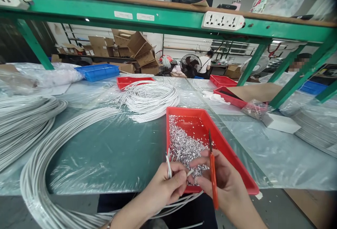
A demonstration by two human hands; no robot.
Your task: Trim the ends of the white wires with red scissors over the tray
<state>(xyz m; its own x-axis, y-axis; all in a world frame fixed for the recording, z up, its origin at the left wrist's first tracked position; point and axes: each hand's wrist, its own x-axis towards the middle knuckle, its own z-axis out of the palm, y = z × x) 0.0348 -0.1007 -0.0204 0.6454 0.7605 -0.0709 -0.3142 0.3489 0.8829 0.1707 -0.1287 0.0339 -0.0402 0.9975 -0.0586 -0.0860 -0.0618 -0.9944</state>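
My left hand (pixel 171 183) is closed around white cables, with a thin white cable end (pixel 190 172) sticking out past the thumb. Another white cable piece (pixel 168 165) rises from between its fingers. In my right hand (pixel 226 176) rests a pair of scissors (pixel 213 180) with orange handles, blades pointing up and away. My right thumb and forefinger sit apart at the tip of the cable end; whether they touch it is unclear. Beneath both hands is a red tray (pixel 191 120) holding a heap of small silvery scraps (pixel 185 144).
A long bundle of white cable (pixel 39 165) curves from the left to my lap. Cable coils (pixel 155 97) lie behind the tray, with more at far left. A green shelf frame (pixel 168 23) spans overhead. A white box (pixel 280 123) stands right; co-workers are in the background.
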